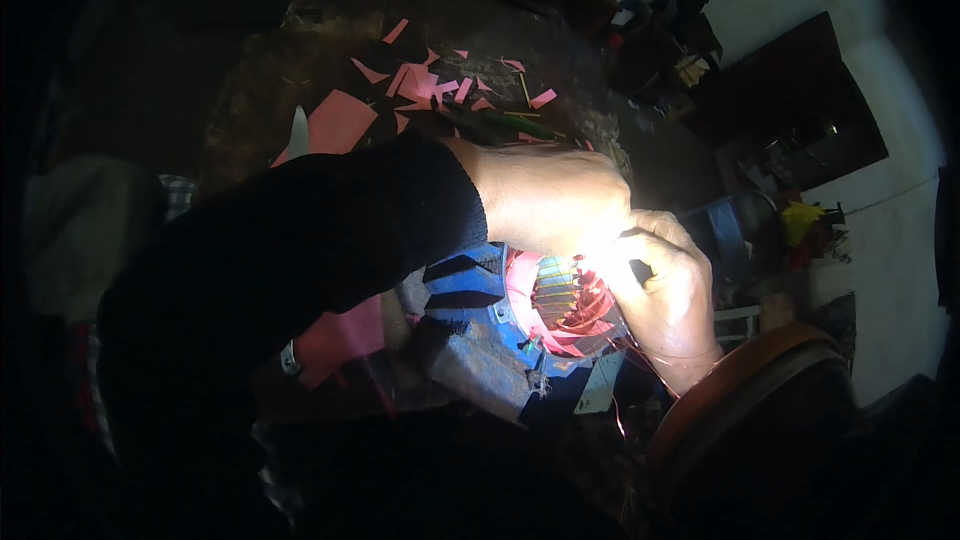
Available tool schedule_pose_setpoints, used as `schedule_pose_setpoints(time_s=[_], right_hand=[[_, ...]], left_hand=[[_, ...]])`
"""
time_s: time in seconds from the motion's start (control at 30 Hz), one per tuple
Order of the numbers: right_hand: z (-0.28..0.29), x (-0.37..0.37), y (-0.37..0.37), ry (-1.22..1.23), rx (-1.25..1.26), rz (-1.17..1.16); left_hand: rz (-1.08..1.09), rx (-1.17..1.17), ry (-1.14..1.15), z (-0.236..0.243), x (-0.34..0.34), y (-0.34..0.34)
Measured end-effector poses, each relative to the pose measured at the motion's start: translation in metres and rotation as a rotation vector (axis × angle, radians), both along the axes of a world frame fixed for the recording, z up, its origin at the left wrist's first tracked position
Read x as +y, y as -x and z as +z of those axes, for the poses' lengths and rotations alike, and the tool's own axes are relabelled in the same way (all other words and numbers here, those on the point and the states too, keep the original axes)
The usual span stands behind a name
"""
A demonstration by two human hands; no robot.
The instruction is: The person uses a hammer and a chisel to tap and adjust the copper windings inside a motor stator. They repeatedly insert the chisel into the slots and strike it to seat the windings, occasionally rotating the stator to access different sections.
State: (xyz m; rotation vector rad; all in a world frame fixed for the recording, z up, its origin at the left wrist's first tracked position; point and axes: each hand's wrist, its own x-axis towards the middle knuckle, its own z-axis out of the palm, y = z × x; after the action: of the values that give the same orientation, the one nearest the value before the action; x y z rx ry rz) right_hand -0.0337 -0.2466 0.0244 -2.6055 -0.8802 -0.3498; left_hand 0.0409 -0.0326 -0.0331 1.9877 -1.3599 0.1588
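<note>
A blue motor housing (470,285) lies in front of me, its round opening lined with pink paper (522,280) and thin copper wires (575,305). My left hand (550,200), in a black sleeve, reaches across from the left and curls its fingers over the opening's upper rim. Bright glare hides the fingertips. My right hand (668,305) rests against the right side of the opening, with a small dark tool (640,271) pinched between thumb and fingers. The two hands touch at the glare spot.
Several pink paper scraps (425,83) and a larger pink sheet (340,122) lie on the dark bench behind, beside a pale blade (298,130) and thin green sticks (500,125). A round brown rim (740,385) stands at the lower right. Dark clutter fills the right side.
</note>
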Motion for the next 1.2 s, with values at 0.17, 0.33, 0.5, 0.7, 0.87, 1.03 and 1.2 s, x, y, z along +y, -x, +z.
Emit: schedule_pose_setpoints(time_s=[0.17,0.33,0.5,0.7,0.87,1.03,1.2], right_hand=[[-0.011,0.008,-0.003,0.024,0.003,0.002],[-0.007,0.01,0.0,0.151,-0.023,-0.032],[-0.002,0.014,0.004,0.216,0.017,-0.112],[0.001,0.021,0.015,0.28,-0.001,-0.151],[0.004,0.02,0.013,0.252,0.065,-0.173],[0.011,0.006,0.006,0.074,0.014,-0.091],[0.007,-0.03,0.013,-0.143,0.059,-0.268]], left_hand=[[-0.024,0.051,0.1,-0.005,0.005,0.003],[-0.055,0.139,0.092,-0.005,0.008,0.004],[-0.127,0.114,0.152,-0.007,0.008,0.002],[-0.21,0.164,0.142,-0.009,0.007,-0.006],[-0.243,0.22,0.14,-0.012,0.005,-0.011],[-0.198,0.128,0.127,-0.02,0.005,-0.01],[-0.135,-0.034,0.154,-0.018,0.004,-0.007]])
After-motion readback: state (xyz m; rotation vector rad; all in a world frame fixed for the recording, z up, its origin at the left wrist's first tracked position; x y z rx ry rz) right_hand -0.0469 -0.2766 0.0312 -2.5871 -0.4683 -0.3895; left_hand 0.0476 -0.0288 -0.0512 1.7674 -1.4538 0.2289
